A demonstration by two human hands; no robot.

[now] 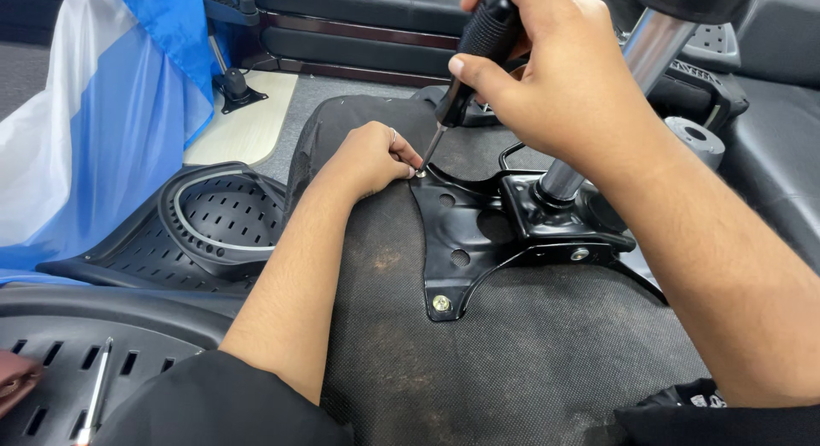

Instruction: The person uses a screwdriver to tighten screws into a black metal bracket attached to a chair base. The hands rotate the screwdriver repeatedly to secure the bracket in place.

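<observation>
- The screw (421,172) sits at the far corner of the black metal chair mechanism plate (478,232), which lies flat on the upturned underside of an office chair seat (512,360) covered in dark, stained fabric.
- The left hand (376,160) is curled together with its fingertips pinched at the screw, seemingly to keep it upright in its hole while the tool bears on it.
- The right hand (559,79) is clamped round the black ribbed handle of a screwdriver (465,70). The shaft slants down and to the left so that its tip meets the screw head, and the hand stands high over the plate to press along the shaft.
- A second screw (441,303), brass-coloured with a washer, is already seated in the plate's near corner.
- A chrome gas-lift column (615,96) rises from the middle of the plate toward the upper right, so both hands are at work on its left side.
- Left of the seat lies a black perforated plastic chair back (213,224) with a pale curved band. Nearer, at the lower left, another slotted black panel (51,360) carries a slim metal tool (96,395).
- Blue and white plastic sheeting (102,121) hangs at the far left, above a pale board (248,121) on the grey carpeted floor (342,91). More black chair parts crowd the far and right edges.
</observation>
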